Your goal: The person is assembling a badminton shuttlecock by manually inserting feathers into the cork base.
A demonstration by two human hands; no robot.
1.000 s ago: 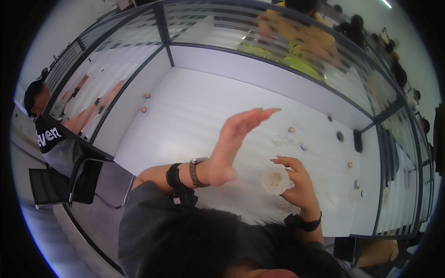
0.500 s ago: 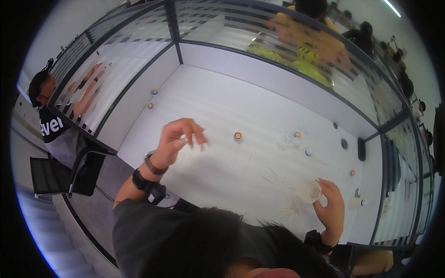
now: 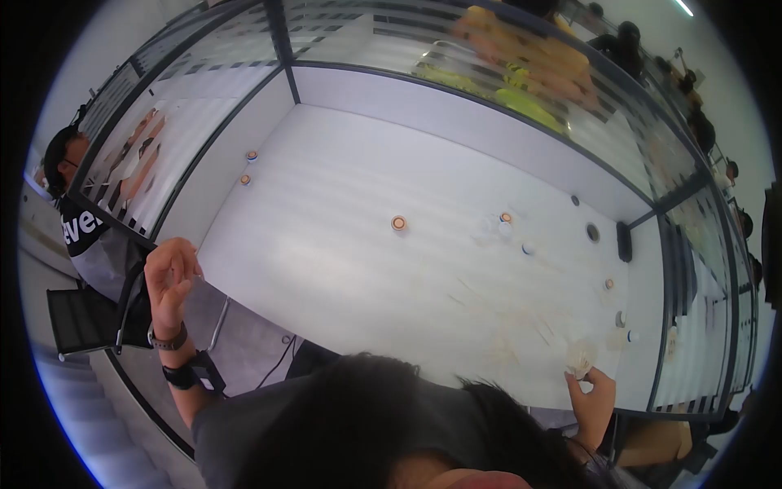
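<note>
My left hand (image 3: 172, 275) is raised beyond the left edge of the table. Its fingers are loosely bent and somewhat apart, with nothing visible in them. At the right front of the white table (image 3: 326, 269), my right hand (image 3: 595, 401) grips a small clear plastic cup (image 3: 581, 356) between thumb and fingers. The cup's contents are too blurred to make out. Several thin, pale sticks (image 3: 507, 346) lie scattered on the table left of the cup.
A round cap-like piece (image 3: 398, 223) stands mid-table, with similar ones (image 3: 251, 156) at the far left and another (image 3: 505, 218) farther right. Dark-framed panels (image 3: 287, 65) enclose the table. A person (image 3: 90, 204) sits at left; others work behind the panels.
My left hand has swung left from above the table to past its edge. My right hand has moved right and nearer me with the cup. The view has shifted slightly.
</note>
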